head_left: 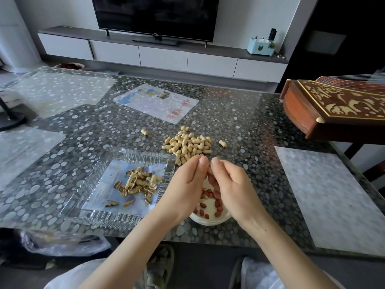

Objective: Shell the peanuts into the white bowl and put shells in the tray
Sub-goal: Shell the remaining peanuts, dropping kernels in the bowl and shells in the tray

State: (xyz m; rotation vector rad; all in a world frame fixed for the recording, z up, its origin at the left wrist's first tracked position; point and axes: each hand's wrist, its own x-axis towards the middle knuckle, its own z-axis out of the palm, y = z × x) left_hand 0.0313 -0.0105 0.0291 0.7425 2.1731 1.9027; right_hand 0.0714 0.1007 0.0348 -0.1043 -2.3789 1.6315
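Note:
A pile of unshelled peanuts [188, 145] lies on the table just beyond my hands. My left hand [185, 184] and my right hand [231, 184] meet above the white bowl [210, 220], fingertips together, pinching one peanut [210, 170] that is mostly hidden between them. The bowl holds several red-skinned kernels [205, 207] and is partly covered by my hands. To the left stands a clear glass tray [100, 213] with several empty shells [139, 183] in it.
Two stray peanuts lie apart from the pile, a loose peanut [144, 132] to the left and a second one [222, 143] to the right. A carved wooden zither [333, 109] overhangs the table's right side. A printed sheet [156, 102] lies under the glass farther back.

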